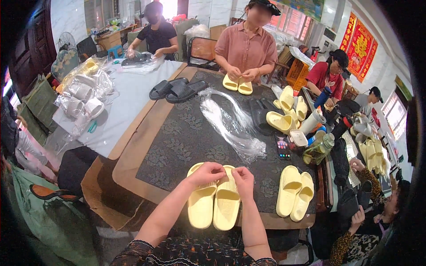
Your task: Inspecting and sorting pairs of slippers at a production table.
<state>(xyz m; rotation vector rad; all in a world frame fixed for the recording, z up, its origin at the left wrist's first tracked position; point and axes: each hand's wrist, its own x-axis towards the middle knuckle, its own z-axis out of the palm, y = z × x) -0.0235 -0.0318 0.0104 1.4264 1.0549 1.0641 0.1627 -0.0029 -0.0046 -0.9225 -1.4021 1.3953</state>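
A pair of pale yellow slide slippers [226,213] lies side by side at the near table edge, heel ends toward me. My left hand [206,173] is over the strap of the left slipper, thumb and fingers pinched together near the inner edge. Just right of it, my right hand [242,181] is pinched the same way over the right slipper's strap. Whatever is between the fingertips is too small or thin to make out. Beyond the hands lies a bundle of clear thin plastic strands [226,119] on the dark patterned table mat [171,133].
Another yellow pair [290,193] sits to the right, near a phone [283,148]. Bottles and a green-lidded jar [320,148] line the right edge. Black slides [179,89] lie at the far left; bagged slippers [84,88] cover the left table. Several co-workers [247,48] work around.
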